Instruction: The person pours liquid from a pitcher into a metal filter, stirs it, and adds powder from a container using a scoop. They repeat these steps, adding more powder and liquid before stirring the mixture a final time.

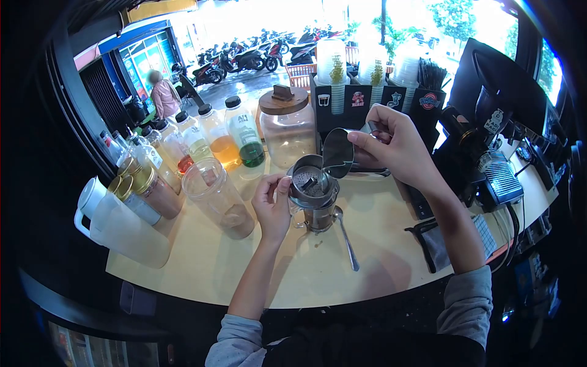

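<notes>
My right hand (394,147) is closed round the handle of a metal pitcher (338,151), which tips to the left. A thin clear stream seems to run from its spout into a metal drip coffee filter (312,194). Inside the filter lies a perforated disc (302,177) with a dark piece on it. My left hand (272,205) pinches the filter's left rim between thumb and fingers. Below the filter stands a clear glass mug (319,220), partly hidden by it. A metal spoon (347,241) lies just right of the mug.
Left of my hands stand an open clear plastic jar (217,199), a white jug (131,229) and several syrup bottles (223,150). Behind the filter is a wooden-lidded jar (284,131). A cup holder (361,104), a dark cloth (434,244) and an espresso machine (498,174) are to the right.
</notes>
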`<state>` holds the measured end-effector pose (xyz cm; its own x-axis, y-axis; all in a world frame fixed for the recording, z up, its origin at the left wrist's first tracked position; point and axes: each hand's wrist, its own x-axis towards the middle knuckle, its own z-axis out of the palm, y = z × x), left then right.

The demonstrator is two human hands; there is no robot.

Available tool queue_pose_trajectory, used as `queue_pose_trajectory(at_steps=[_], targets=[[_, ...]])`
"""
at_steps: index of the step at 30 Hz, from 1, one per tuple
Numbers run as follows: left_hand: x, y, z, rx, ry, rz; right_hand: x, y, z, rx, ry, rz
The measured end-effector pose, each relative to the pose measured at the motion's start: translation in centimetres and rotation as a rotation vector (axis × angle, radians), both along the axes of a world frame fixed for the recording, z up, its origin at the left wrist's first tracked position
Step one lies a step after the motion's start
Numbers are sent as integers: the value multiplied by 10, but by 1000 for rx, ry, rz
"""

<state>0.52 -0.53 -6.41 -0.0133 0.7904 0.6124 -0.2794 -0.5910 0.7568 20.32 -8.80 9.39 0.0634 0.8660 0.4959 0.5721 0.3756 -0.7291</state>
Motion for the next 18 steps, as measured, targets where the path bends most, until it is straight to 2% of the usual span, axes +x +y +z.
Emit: queue_pose_trajectory(at_steps=[6, 8, 14, 18], targets=[[-1, 0, 0, 74, 35, 63, 1, -1, 0, 20, -48, -18], [-2, 3, -2, 178, 101, 131, -2, -4, 1, -2, 45, 16], [-4, -1, 2, 283, 158, 191, -3, -7, 1, -71, 145, 37], [-3, -1, 2, 312, 160, 202, -3, -8, 1, -80, 132, 22]])
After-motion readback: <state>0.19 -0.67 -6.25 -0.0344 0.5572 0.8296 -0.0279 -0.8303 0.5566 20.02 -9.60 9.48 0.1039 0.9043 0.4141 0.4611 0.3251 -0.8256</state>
